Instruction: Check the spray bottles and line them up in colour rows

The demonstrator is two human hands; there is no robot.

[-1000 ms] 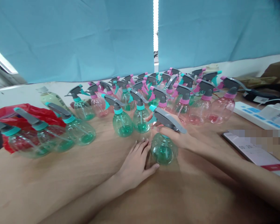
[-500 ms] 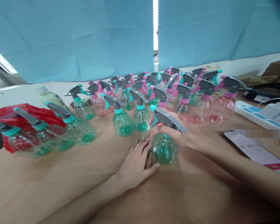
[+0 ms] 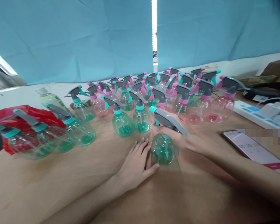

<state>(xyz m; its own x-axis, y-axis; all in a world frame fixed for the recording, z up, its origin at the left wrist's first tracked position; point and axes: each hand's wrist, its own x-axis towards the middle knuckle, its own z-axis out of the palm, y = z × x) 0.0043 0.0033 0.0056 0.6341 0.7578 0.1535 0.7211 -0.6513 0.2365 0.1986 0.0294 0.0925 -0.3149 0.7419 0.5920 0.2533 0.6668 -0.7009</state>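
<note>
Standing with sprayer fitted, the green bottle is held by the curled right grip (left grip spread, empty); what remains isn't shown.

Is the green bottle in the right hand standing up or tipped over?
Standing up: the green bottle has its bottom down and spray head on top.

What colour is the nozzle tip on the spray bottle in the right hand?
The nozzle tip is turquoise, best seen in the head view.
</note>
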